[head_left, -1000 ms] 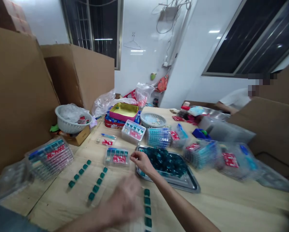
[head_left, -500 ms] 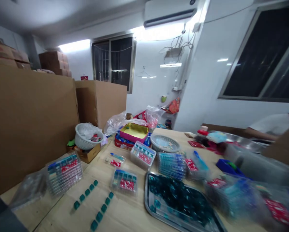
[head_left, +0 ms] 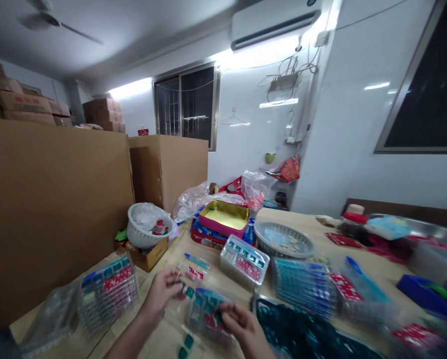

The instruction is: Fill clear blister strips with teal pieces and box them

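Your left hand (head_left: 164,290) is pinched on green cubes (head_left: 188,291) at the clear box's (head_left: 204,313) far-left corner; keep them aligned. At the box's right side, your right hand's (head_left: 241,323) blurred grip can't be told; press gently.

From my remote seat I see a ceiling fan (head_left: 50,19), an air conditioner (head_left: 275,26) high to the right of a barred window (head_left: 188,104), and cartons (head_left: 103,113) stacked beyond a cardboard panel (head_left: 55,209).
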Available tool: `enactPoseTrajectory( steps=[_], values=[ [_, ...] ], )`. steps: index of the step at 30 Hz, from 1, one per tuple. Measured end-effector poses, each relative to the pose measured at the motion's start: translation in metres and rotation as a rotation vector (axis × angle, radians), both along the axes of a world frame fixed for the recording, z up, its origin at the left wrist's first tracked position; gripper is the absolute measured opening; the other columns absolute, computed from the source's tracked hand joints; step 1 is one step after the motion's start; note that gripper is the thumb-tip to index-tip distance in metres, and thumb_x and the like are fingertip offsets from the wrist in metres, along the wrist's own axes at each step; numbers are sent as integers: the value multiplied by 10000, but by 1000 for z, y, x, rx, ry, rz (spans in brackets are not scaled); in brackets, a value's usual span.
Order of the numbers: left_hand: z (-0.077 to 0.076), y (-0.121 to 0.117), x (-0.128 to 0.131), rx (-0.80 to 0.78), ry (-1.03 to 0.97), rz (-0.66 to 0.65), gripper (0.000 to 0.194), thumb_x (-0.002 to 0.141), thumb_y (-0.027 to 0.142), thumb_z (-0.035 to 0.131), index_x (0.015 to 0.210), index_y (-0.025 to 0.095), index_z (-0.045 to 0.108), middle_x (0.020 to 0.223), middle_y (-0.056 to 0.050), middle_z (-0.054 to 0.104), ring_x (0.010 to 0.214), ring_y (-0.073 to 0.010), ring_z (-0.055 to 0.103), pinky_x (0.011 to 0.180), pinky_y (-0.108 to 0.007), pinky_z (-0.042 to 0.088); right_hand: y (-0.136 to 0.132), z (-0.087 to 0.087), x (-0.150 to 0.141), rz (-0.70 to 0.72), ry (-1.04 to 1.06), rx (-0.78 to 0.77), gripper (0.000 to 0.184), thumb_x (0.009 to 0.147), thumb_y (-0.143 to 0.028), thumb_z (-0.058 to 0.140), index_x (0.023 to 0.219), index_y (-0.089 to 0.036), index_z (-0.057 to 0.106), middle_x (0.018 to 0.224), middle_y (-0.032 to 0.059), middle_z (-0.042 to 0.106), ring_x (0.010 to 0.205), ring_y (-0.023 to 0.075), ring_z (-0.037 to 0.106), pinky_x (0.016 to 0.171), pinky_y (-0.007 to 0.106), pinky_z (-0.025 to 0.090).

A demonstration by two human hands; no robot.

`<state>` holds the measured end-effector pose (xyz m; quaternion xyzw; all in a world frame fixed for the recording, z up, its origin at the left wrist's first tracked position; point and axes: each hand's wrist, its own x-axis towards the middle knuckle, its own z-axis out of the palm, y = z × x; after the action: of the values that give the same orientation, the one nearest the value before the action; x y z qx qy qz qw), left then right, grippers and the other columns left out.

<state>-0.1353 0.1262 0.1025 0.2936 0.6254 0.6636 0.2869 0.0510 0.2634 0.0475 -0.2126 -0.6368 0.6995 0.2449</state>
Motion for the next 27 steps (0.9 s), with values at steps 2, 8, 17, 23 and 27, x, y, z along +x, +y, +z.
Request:
enactPoseTrajectory(
  steps=[2, 8, 17, 23, 27],
  values=[
    [3, 31, -31, -122, 12, 102, 183, 615, 215, 635, 753, 160, 529, 653, 4, 616, 583, -144, 621, 592, -273, 522, 17, 5, -41, -120, 42, -106, 396, 571, -470, 731, 810, -166, 649, 711, 41, 662, 656, 190, 628, 640, 296, 504],
    [-26, 113, -107, -382, 127, 239, 79, 648, 97, 558, 705, 146, 531, 573, 13, 565, 545, -156, 615, 565, -278, 498, 67, -7, -133, -355, -173, -61, 242, 601, -368, 656, 702, -188, 530, 594, -13, 570, 536, 139, 585, 549, 252, 480],
    [-75, 150, -129, -736, 495, 262, 105, 660, 74, 599, 747, 124, 628, 891, -127, 655, 964, -279, 597, 799, -348, 440, 102, -54, -150, -468, -505, 231, 237, 669, -338, 648, 550, -218, 481, 565, 52, 624, 721, 245, 653, 588, 278, 456],
    [-88, 147, -132, -857, 525, 229, 169, 811, 275, 601, 907, 137, 609, 944, -54, 640, 889, -185, 604, 786, -360, 479, 106, -63, -154, -466, -577, 328, 78, 640, -210, 633, 608, -196, 563, 692, 92, 680, 806, 268, 658, 655, 295, 457],
    [-87, 140, -130, -845, 529, 258, 126, 811, 256, 599, 843, 137, 624, 891, -48, 654, 850, -174, 610, 761, -340, 478, 103, -60, -159, -472, -509, 334, 66, 612, -163, 598, 676, -175, 590, 760, 121, 686, 813, 293, 653, 664, 327, 470]
  ],
)
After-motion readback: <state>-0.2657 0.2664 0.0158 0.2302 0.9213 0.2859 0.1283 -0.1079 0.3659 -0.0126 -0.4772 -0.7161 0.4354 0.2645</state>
